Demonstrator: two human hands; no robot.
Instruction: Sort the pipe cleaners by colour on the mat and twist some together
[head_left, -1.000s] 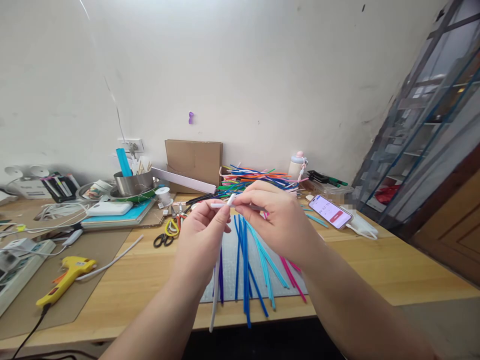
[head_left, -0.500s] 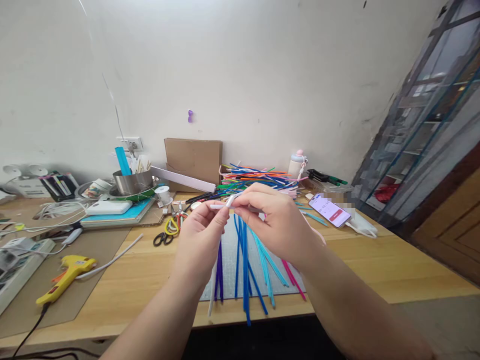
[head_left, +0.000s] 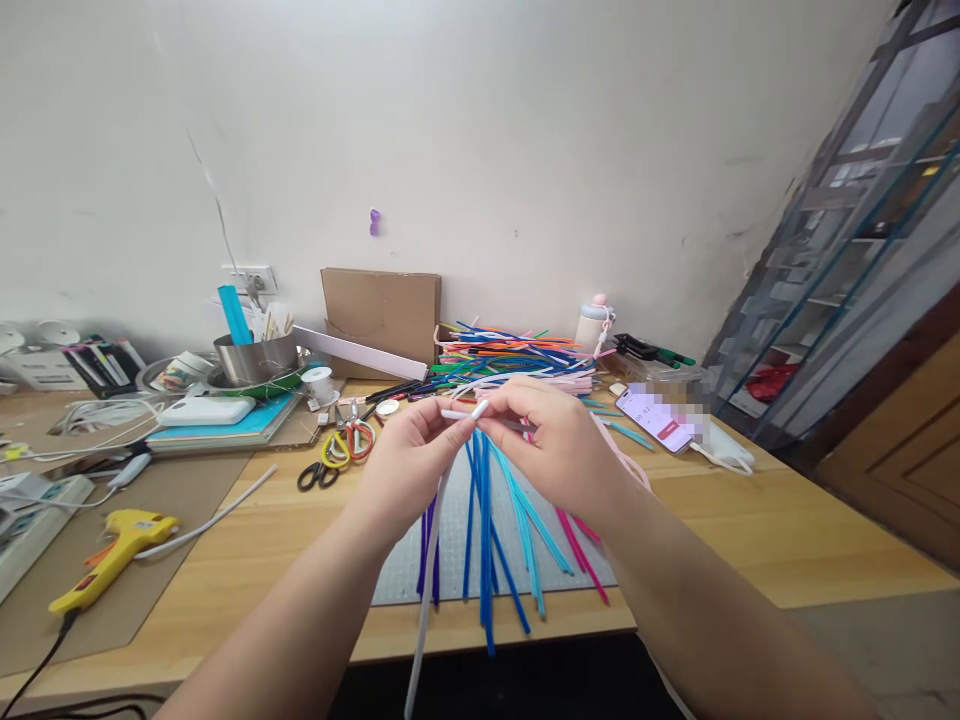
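Both hands meet over the middle of the table, pinching white pipe cleaners [head_left: 424,610]. My left hand [head_left: 412,460] is closed, its thumb and index finger on the white stems where they cross. My right hand [head_left: 547,440] is closed too, fingertips pressed on the same crossing. One white stem hangs from below the left hand past the table's front edge. Beneath the hands, blue pipe cleaners [head_left: 486,560], light blue ones [head_left: 536,545], pink ones [head_left: 581,550] and purple ones [head_left: 429,550] lie on a grey cutting mat [head_left: 450,590].
A yellow glue gun [head_left: 112,560] lies at the left. Scissors [head_left: 334,455] are left of the hands. Behind them stand a heap of coloured pipe cleaners [head_left: 510,355], a cardboard box [head_left: 382,320] and a bottle [head_left: 595,325]. A phone [head_left: 654,418] lies at the right.
The hands have shifted slightly and the crossed white stems have turned between the fingers. The hanging white stem now reaches lower and nearer. The view has moved a little to the right.
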